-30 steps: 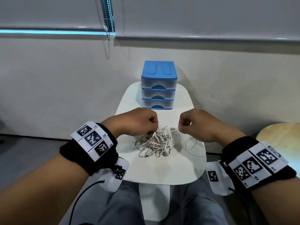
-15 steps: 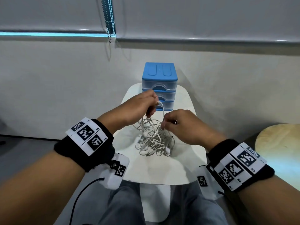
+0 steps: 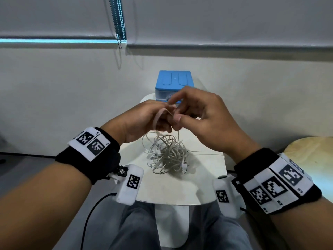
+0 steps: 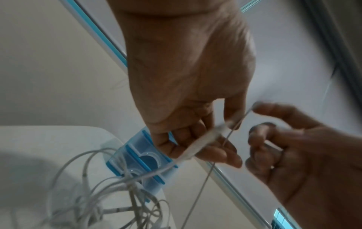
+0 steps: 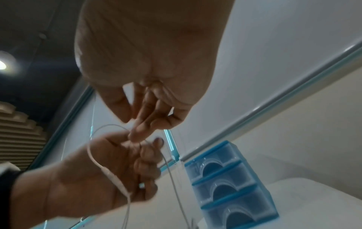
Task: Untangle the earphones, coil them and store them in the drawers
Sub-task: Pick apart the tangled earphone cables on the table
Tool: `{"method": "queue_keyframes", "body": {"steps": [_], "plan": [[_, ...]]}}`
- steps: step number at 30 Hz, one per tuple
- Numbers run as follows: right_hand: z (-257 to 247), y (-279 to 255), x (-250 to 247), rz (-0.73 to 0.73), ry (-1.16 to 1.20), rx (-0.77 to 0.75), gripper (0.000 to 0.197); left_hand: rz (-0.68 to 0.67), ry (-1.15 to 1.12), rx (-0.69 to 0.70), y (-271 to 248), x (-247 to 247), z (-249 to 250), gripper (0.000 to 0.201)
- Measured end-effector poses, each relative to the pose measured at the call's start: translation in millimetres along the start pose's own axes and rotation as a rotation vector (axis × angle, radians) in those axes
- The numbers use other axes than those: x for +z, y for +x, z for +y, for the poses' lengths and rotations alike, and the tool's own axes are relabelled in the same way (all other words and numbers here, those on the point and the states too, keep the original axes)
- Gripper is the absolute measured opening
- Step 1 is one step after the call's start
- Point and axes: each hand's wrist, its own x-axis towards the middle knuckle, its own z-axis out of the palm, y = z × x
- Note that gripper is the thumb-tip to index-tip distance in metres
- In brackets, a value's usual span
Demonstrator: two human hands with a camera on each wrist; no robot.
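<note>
Both hands above the earphone tangle [image 3: 166, 156]: left hand [image 3: 142, 121] clamped on a cable loop, right hand [image 3: 201, 112] pinching a strand.

A pale wall [image 3: 54, 98] fills the far side, with grey roller blinds [image 3: 216, 20] pulled down above it and a beaded chain [image 3: 119, 24] hanging between them. A strip of cyan light [image 3: 54, 40] shows under the left blind. The grey floor [image 3: 21, 165] lies on the left; a round wooden top [image 3: 310, 150] stands at right. A ceiling lamp [image 5: 2, 65] glows.
</note>
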Motion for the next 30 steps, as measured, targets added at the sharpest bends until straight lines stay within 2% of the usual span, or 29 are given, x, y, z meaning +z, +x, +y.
{"method": "queue_keyframes", "body": {"steps": [3, 5, 6, 7, 9, 12, 14, 16, 19, 22, 24, 26, 29, 30], "plan": [[19.8, 0.1, -3.4, 0.096, 0.017, 0.214, 0.029, 0.055, 0.07, 0.118, -1.1, 0.9, 10.9, 0.016], [35.9, -5.0, -0.5, -0.039, -0.101, 0.365, 0.02, 0.05, 0.046, 0.212, -3.5, 2.9, 19.7, 0.011], [41.6, -8.2, 2.8, -0.135, -0.158, 0.414, 0.008, 0.039, 0.015, 0.264, -5.3, 4.0, 24.6, 0.01], [45.7, -11.3, 6.1, -0.208, -0.195, 0.447, 0.006, 0.02, -0.027, 0.316, -7.5, 5.0, 29.8, 0.01], [51.5, -14.5, 11.1, -0.252, -0.207, 0.466, 0.023, -0.034, -0.101, 0.397, -11.3, 5.7, 38.6, 0.01], [43.1, -7.9, 8.9, -0.2, -0.259, 0.416, 0.029, -0.024, -0.182, 0.382, -10.8, 3.2, 41.0, 0.021], [31.4, 0.7, 5.9, -0.106, -0.269, 0.334, 0.029, 0.078, -0.293, 0.284, -6.4, 1.6, 33.2, 0.025], [16.2, 8.5, 3.7, 0.041, -0.23, 0.177, 0.029, 0.141, -0.338, 0.169, -3.6, 1.2, 20.8, 0.027], [-8.4, 18.2, 0.8, 0.253, -0.127, -0.062, 0.027, -0.002, -0.222, 0.029, -6.3, 7.6, 4.6, 0.03], [-26.1, 26.4, -4.1, 0.38, -0.082, -0.195, 0.027, -0.161, -0.097, 0.001, -10.2, 15.3, -1.6, 0.043], [-31.7, 28.0, -7.9, 0.399, -0.026, -0.244, 0.028, -0.166, -0.033, 0.022, -9.8, 16.5, -0.8, 0.042], [-33.5, 25.3, -11.5, 0.354, 0.03, -0.25, 0.027, -0.079, 0.032, 0.081, -7.9, 16.0, 3.0, 0.033], [-28.8, 15.0, -14.2, 0.216, 0.155, -0.149, 0.023, 0.094, 0.106, 0.205, -5.6, 15.5, 11.5, 0.014], [-24.1, 11.0, -15.3, 0.19, 0.231, -0.089, 0.025, 0.152, 0.09, 0.24, -4.9, 14.7, 14.4, 0.013]]}}
